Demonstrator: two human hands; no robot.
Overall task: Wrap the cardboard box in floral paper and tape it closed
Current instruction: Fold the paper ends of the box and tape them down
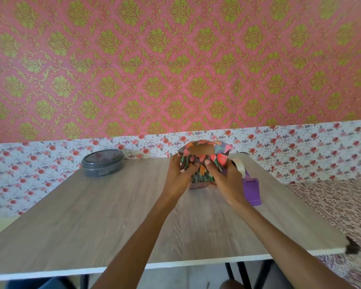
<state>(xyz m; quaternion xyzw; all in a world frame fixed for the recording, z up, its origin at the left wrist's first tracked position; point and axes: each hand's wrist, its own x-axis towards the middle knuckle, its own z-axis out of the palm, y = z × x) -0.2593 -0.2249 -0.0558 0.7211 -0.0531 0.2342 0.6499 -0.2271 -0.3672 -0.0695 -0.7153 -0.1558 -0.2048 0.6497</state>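
Both the left hand (180, 174) and right hand (225, 180) reach forward, fingers (193, 166) clamped on floral paper (219, 159).

Table (104, 205) wood-grain laminate, matt, smooth; floral paper (204, 161) thin printed paper, slight sheen, creased at folds; cardboard box (202, 150) bare brown matt card at top; tape dispenser (251, 188) purple plastic, smooth; round container (102, 163) grey plastic, glossy lid; wall (175, 69) patterned paper, matt.

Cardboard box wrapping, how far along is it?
Done: floral paper covers the sides of the cardboard box. In hand: the left hand and right hand grip it, thumbs on the near face. Left: the top end is open with bare cardboard showing; the purple tape dispenser waits behind the right hand.
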